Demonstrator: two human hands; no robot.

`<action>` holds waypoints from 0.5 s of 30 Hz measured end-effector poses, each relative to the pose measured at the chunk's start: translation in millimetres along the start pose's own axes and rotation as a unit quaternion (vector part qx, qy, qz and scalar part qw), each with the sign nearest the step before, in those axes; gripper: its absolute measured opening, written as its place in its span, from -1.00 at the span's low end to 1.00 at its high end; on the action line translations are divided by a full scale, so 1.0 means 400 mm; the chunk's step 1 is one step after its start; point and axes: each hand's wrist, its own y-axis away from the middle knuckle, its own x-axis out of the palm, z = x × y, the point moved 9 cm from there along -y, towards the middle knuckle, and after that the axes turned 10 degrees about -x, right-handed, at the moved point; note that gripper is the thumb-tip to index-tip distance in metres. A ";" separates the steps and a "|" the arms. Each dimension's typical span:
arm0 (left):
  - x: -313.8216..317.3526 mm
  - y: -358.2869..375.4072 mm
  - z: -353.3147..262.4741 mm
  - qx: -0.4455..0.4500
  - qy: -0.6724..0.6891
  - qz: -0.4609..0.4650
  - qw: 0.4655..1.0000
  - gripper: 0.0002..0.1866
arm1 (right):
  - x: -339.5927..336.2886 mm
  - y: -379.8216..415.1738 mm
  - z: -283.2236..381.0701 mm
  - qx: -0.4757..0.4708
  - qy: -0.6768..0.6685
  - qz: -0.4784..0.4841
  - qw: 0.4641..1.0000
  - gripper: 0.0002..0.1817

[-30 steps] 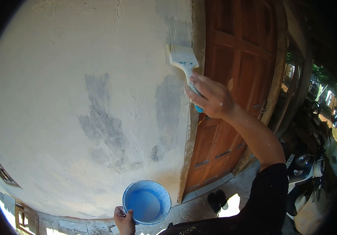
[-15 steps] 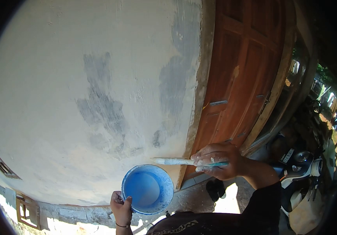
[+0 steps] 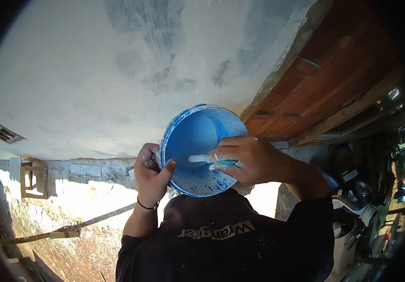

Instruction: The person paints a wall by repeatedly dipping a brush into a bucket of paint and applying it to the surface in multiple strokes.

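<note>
My left hand (image 3: 153,167) grips the left rim of a blue bucket (image 3: 224,123), its thumb over the edge. Pale, thin paint (image 3: 190,134) lies in the bucket, and smears of it coat the inner wall. In my paint-spotted right hand (image 3: 242,160) is a paintbrush (image 3: 198,159) with a green handle, its white end pointing left inside the bucket's mouth. The bucket is held in front of my chest, close to the wall (image 3: 85,84), which is whitish with grey patches.
A brown panelled wooden door (image 3: 325,89) stands right of the wall. A motorbike (image 3: 353,195) is parked at the lower right. To the left are a wooden frame (image 3: 34,181) and a vent grille (image 3: 0,129); a long strip of wood (image 3: 66,234) is below.
My right hand has brought the paintbrush from in front of the wall into the bucket. The bucket appears higher and nearer, and my view has tilted downward.
</note>
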 end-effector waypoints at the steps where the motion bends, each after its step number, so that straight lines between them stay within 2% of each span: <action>1: 0.001 0.004 -0.007 0.004 0.006 -0.009 1.000 -0.73 | 0.006 -0.008 -0.019 0.025 0.005 0.018 1.000 -0.71; 5: -0.005 0.009 -0.011 0.015 0.008 -0.023 1.000 -0.73 | 0.045 -0.011 -0.071 0.085 0.011 0.074 0.994 -0.70; 9: -0.009 0.010 0.000 0.000 0.009 -0.020 1.000 -0.73 | 0.070 -0.015 -0.095 0.084 0.004 0.085 0.993 -0.69; 15: -0.028 0.003 0.034 -0.012 0.010 -0.035 0.999 -0.74 | 0.078 -0.022 -0.128 0.089 0.000 0.045 0.995 -0.76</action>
